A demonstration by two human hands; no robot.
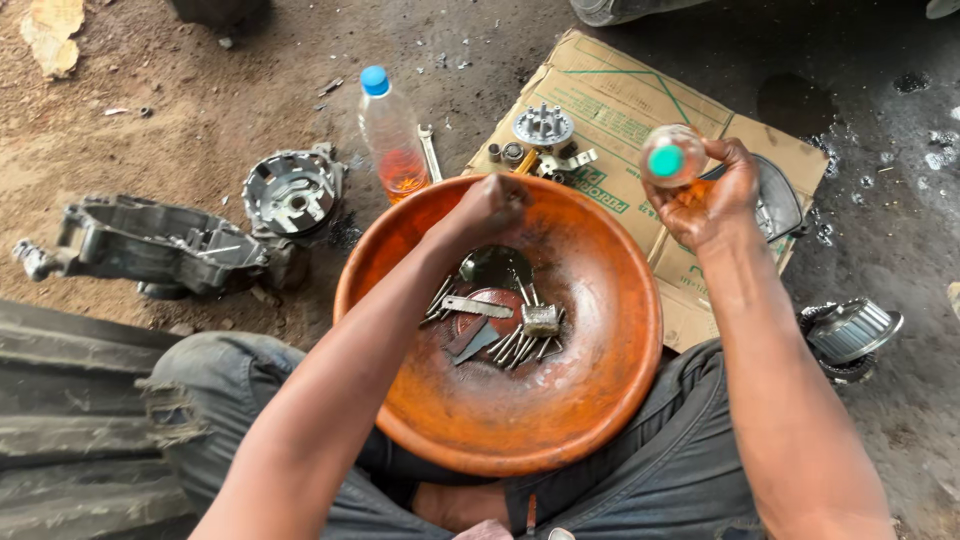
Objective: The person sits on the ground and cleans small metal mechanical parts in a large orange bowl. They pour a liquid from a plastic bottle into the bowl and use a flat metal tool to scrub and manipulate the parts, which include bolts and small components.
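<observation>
The right hand (712,190) grips a small bottle (672,156) just past the bowl's (600,400) far right rim, its cap end toward the camera. The left hand (492,203) is clenched at the far rim; what it holds, I cannot tell.

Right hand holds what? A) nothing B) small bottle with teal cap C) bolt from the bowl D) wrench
B: the right hand is raised over the cardboard with its grip closed on a small clear bottle, the teal cap facing the camera; the left hand is over the orange bowl.
</observation>
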